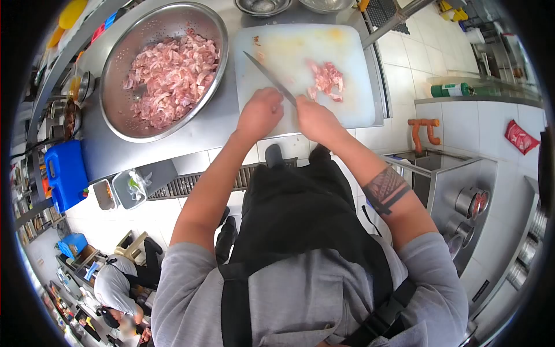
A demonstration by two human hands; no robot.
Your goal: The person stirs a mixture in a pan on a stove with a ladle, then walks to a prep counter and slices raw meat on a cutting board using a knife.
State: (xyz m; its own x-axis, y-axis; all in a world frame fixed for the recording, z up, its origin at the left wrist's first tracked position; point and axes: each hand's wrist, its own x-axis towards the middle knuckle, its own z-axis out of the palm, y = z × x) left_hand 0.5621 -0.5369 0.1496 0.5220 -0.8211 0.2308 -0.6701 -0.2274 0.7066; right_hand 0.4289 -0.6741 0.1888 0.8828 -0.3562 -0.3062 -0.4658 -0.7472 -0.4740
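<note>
On the steel counter lies a white cutting board (289,46) with stains and small scraps near its top. My right hand (317,120) grips the handle of a long knife (267,74), its blade pointing up and left across the board. My left hand (263,111) is at the board's near edge, left of the knife handle, with its fingers curled; whatever they may hold is hidden. A small pile of raw meat pieces (327,80) sits on the board, right of the blade. Left of the board, a large perforated steel colander (118,107) holds many cut meat pieces (173,75).
Metal bowls (263,6) stand behind the board. A blue jug (66,173) is at the counter's left end, with plastic tubs (128,191) below. Another person (118,283) is at the lower left. A metal pole (396,22) crosses near the board's upper right corner.
</note>
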